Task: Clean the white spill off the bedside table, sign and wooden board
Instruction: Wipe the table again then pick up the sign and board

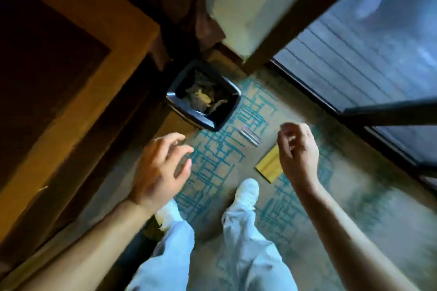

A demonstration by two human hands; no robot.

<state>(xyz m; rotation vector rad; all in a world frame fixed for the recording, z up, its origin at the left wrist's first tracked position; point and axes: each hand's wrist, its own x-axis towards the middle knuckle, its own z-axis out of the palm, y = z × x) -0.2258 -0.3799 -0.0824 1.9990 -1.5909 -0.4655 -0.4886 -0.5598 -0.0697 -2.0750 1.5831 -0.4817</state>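
- Above the carpet: left hand (158,168) spread wide, holding nothing; right hand (298,149) loosely curled, apparently empty.
- Wooden board (268,166) lies on the floor by the right hand.
- Bin (203,94) holds crumpled waste, suggesting wiping is partly done.
- Table and sign cannot be identified; no spill visible.

Both the left hand (160,165) and right hand (298,149) hover empty above the bin (203,95).

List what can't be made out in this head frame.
- Wooden board on the carpet: its right part is hidden behind the right hand.
- Right hand: motion blur; whether its curled fingers pinch anything is unclear.
- Bin contents: crumpled, too dark and blurred to identify.
- Bedside table: cut off by the left edge; no spill visible.
- Left hand: open, empty.
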